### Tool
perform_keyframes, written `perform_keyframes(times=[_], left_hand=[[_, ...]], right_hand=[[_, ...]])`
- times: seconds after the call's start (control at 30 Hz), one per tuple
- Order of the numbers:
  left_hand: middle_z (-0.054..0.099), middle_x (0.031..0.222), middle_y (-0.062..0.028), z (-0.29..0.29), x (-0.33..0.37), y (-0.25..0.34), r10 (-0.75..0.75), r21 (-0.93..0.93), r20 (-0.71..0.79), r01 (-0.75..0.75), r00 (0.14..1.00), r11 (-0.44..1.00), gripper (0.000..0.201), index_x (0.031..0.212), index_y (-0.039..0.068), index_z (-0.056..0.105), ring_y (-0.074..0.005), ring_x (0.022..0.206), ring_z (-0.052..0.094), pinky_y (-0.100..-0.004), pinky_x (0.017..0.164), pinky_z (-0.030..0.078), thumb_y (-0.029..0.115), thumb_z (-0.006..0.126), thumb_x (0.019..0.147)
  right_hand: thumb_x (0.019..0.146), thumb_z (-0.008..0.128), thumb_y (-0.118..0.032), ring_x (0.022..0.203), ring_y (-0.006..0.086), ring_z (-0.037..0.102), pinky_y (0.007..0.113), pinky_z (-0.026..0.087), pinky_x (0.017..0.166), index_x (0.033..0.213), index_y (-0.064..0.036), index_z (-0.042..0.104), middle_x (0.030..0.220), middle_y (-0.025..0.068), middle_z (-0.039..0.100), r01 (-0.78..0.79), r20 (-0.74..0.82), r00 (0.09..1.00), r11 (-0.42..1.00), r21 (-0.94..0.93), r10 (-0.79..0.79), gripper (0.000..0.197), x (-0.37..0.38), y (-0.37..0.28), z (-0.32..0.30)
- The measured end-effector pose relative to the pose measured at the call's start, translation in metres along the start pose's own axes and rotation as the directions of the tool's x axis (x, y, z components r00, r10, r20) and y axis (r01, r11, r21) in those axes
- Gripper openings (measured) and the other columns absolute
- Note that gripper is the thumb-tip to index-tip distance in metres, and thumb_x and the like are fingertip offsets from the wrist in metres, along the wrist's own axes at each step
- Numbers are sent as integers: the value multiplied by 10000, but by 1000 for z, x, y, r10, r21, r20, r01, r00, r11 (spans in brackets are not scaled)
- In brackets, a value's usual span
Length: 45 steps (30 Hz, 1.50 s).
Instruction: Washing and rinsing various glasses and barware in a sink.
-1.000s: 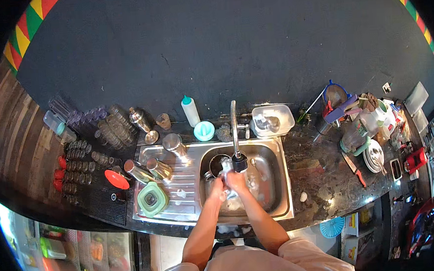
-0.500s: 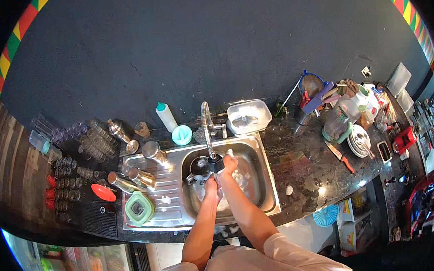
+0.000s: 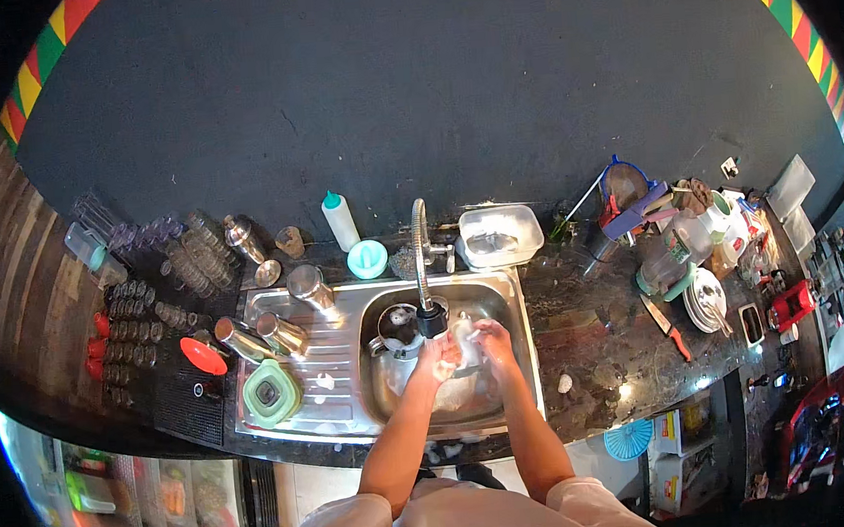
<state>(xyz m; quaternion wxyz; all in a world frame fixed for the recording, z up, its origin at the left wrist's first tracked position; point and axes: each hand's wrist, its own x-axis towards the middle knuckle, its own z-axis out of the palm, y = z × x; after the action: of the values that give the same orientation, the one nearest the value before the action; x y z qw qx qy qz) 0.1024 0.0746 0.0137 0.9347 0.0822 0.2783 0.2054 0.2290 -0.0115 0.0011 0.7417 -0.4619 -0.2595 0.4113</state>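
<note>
Both my hands are over the steel sink (image 3: pixel 530 363), close together beneath the spout of the coiled tap (image 3: pixel 421 254). My left hand (image 3: pixel 437 355) is just under the spray head, its fingers curled. To its right, my right hand (image 3: pixel 493 340) is bent inward with closed fingers. Between them is a small whitish, foamy-looking thing (image 3: pixel 465 336), too blurred to name. A steel pitcher (image 3: pixel 397 333) with suds inside stands in the sink left of my left hand. Foam and water lie on the sink floor below my hands.
On the drainboard (image 3: pixel 336 365) stand steel cups (image 3: pixel 281 334) and a green-lidded container (image 3: pixel 271 393). Behind the sink are a squeeze bottle (image 3: pixel 340 222), a turquoise lid (image 3: pixel 367 259) and a plastic tub (image 3: pixel 501 236). At right lie a red-handled knife (image 3: pixel 665 326) and stacked plates (image 3: pixel 705 302).
My hands have come apart slightly; the right has moved right and the whitish thing now shows between them. The whole view has shifted a little.
</note>
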Motion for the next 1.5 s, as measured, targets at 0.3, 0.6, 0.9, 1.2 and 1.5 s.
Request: perform_keyframes(times=[0.3, 0.6, 0.9, 1.2, 1.5], left_hand=[[482, 534, -14, -2, -12, 30, 48, 10, 0, -48, 999, 999, 233, 704, 112, 519, -150, 433, 461, -263, 420, 395, 276, 499, 868], [501, 612, 3, 20, 8, 16, 363, 44, -167, -361, 917, 932, 202, 779, 138, 541, -153, 506, 511, -283, 440, 433, 303, 473, 875], [418, 529, 43, 25, -2, 17, 152, -63, 8, -151, 988, 987, 192, 759, 143, 511, -115, 418, 395, -247, 380, 317, 291, 501, 881], [254, 437, 55, -9, -89, 49, 165, 128, -60, -157, 984, 979, 370, 586, 154, 370, -70, 330, 225, -221, 325, 190, 288, 506, 903], [284, 461, 53, -5, -50, 35, 74, 274, -224, -10, 972, 962, 368, 568, 140, 391, -69, 340, 250, -230, 323, 213, 260, 503, 898]], right_hand=[[791, 622, -233, 828, 226, 625, 426, 513, 643, 1108, -38, 536, 969, 99, 622, -625, 94, 780, 780, 44, 619, 383, -7, -3, 34], [709, 696, -75, 931, 181, 568, 293, 475, 793, 1193, 2, 481, 1070, 100, 574, -6, -235, 971, 989, -148, -29, 535, -1, 18, 44], [622, 712, 30, 838, 188, 614, 323, 536, 585, 1362, -76, 216, 1090, 102, 564, -337, 23, 935, 908, -247, 353, 897, -3, -21, 24], [760, 602, -150, 826, 145, 587, 280, 497, 683, 1156, -41, 472, 923, 70, 605, -438, 140, 887, 898, -52, 440, 431, -6, 33, 74], [747, 603, -273, 798, 235, 623, 397, 508, 734, 1056, -50, 568, 931, 88, 637, -594, 264, 804, 704, 388, 533, 382, -27, 0, 52]])
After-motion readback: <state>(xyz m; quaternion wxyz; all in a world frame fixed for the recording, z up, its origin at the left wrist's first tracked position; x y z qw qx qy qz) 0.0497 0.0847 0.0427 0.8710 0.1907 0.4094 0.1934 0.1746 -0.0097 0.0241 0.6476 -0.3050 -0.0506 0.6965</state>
